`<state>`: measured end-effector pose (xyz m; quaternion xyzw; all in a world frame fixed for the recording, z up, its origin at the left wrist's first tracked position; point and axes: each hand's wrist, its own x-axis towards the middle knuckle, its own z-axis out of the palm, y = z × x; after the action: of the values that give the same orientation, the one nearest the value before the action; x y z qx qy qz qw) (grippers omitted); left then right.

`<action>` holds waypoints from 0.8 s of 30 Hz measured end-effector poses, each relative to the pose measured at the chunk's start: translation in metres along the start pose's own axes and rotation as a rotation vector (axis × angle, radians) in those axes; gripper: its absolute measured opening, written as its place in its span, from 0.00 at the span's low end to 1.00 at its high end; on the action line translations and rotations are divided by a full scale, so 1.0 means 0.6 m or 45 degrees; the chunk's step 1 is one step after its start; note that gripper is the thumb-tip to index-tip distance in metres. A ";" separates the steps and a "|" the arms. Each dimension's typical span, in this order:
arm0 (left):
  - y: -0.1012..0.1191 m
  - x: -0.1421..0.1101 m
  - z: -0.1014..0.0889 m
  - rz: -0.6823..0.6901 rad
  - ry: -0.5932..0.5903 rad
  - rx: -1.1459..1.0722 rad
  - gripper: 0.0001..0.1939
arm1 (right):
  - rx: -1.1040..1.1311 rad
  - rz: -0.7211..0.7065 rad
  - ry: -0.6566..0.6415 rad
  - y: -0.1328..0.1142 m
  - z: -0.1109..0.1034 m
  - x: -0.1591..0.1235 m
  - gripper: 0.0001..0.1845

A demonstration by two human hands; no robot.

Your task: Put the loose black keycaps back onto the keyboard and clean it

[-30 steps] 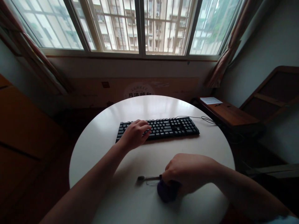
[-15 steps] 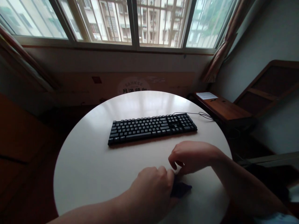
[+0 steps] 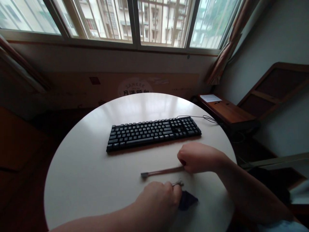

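Your right hand (image 3: 196, 158), right of lower centre, was closed on the end of a slim brush (image 3: 161, 171), its head pointing left, above your left hand (image 3: 156, 197) in the frame. Your left hand, apart from the right at bottom centre, was clamped on dark cloth (image 3: 187, 200); a small metal piece (image 3: 178, 183) protruded beside its fingers. The keyboard (image 3: 154, 132) lay mid-frame on the tabletop (image 3: 84, 180).

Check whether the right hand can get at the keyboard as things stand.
Probably yes: the right hand is close to the keyboard, and nothing visible stands between them, though it seems to hold a brush.
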<state>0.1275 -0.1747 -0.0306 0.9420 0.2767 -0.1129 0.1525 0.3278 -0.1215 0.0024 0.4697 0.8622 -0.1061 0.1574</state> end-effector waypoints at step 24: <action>-0.322 0.098 -0.087 -0.487 0.619 0.147 0.31 | 0.428 -0.039 0.085 0.049 -0.006 0.036 0.08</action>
<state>0.0751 0.0266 -0.0431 0.8794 0.4703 0.0735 0.0040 0.3408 -0.0879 -0.0034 0.4795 0.8441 -0.2356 0.0461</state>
